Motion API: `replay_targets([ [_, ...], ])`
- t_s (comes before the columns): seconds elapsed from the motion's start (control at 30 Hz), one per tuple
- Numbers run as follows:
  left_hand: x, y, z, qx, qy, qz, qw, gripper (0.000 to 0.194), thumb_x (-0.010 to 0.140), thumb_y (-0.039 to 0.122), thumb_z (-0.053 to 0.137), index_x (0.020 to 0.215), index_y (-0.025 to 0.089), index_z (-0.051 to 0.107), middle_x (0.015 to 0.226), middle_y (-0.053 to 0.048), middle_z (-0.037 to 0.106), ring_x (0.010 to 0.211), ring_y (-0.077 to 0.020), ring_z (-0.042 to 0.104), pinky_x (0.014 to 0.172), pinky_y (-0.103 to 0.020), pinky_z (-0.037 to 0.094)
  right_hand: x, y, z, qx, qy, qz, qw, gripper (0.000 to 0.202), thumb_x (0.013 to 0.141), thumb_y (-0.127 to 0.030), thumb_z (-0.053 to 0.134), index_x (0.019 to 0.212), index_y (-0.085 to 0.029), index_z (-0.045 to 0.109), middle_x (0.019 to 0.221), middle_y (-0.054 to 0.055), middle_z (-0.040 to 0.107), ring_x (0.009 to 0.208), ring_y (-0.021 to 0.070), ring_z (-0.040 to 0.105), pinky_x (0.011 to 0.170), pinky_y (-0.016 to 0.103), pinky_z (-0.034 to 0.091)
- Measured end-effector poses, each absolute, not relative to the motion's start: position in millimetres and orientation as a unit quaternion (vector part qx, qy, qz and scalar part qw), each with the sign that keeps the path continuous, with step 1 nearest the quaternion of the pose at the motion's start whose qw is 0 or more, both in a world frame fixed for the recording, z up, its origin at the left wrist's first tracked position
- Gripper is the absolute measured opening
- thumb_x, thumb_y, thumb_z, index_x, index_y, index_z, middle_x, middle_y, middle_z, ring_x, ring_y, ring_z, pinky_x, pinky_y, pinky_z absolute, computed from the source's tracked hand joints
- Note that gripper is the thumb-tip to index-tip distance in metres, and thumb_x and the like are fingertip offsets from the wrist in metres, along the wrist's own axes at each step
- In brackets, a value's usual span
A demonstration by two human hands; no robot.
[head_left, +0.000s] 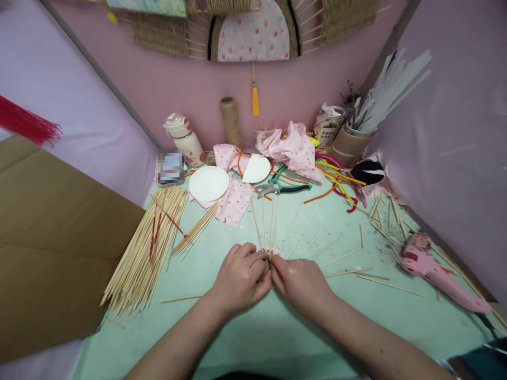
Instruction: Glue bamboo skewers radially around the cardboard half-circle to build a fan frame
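Low over the middle of the table, my left hand [243,275] and my right hand [298,277] meet with their fingertips almost touching. Both are closed on a small craft piece with thin bamboo sticks [301,230] fanning out from it, away from me and to the right. A bit of its pale pink edge [282,253] shows past my fingers; the rest is hidden by my hands. One loose stick [181,298] lies on the table left of my left wrist.
A big pile of bamboo sticks [144,253] lies left, beside cardboard [59,248]. At the back are a white paper disc [208,183], green-handled pliers [295,188], pink fabric [295,150], a twine spool [230,122] and a bottle [184,140]. A pink glue gun [443,279] lies right.
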State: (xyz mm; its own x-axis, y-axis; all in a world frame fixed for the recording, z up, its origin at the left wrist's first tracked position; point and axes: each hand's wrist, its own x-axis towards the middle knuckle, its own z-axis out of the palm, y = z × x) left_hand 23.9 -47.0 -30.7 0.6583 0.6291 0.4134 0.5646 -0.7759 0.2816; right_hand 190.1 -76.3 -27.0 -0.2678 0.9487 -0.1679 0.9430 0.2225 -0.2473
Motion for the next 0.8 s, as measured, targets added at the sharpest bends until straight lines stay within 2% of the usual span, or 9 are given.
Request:
replay_targets([
  [0.37, 24.4, -46.6, -30.7, 0.907, 0.330, 0.252, 0.067, 0.018, 0.084, 0.017, 0.056, 0.067, 0.018, 0.057, 0.088, -0.003, 0.074, 0.082, -0.0214, 0.057, 0.067, -0.037, 0.044, 188.8, -75.3, -24.8, -0.607, -0.779, 0.157, -0.012, 0.024, 0.095, -0.024, 0.046, 0.107, -0.021, 0.067, 0.073, 0.005, 0.075, 0.065, 0.0218, 0.071, 0.050, 0.030, 0.023],
  [0.6, 23.9, -46.6, -31.9, 0.907, 0.331, 0.249, 0.072, 0.016, 0.084, 0.017, 0.057, 0.068, 0.019, 0.058, 0.090, -0.003, 0.074, 0.083, -0.0217, 0.057, 0.068, -0.037, 0.044, 189.0, -75.6, -25.7, -0.605, -0.781, 0.155, 0.004, 0.021, 0.094, -0.022, 0.047, 0.104, -0.020, 0.066, 0.072, 0.006, 0.074, 0.063, 0.0206, 0.070, 0.051, 0.029, 0.028],
  [0.8, 23.8, -47.1, -33.2, 0.907, 0.332, 0.248, 0.072, 0.017, 0.084, 0.017, 0.058, 0.067, 0.018, 0.057, 0.090, -0.003, 0.075, 0.083, -0.0219, 0.058, 0.068, -0.037, 0.044, 188.6, -74.2, -22.0, -0.610, -0.774, 0.166, -0.025, 0.023, 0.095, -0.023, 0.047, 0.108, -0.021, 0.066, 0.075, 0.005, 0.075, 0.067, 0.0220, 0.071, 0.052, 0.028, 0.029],
])
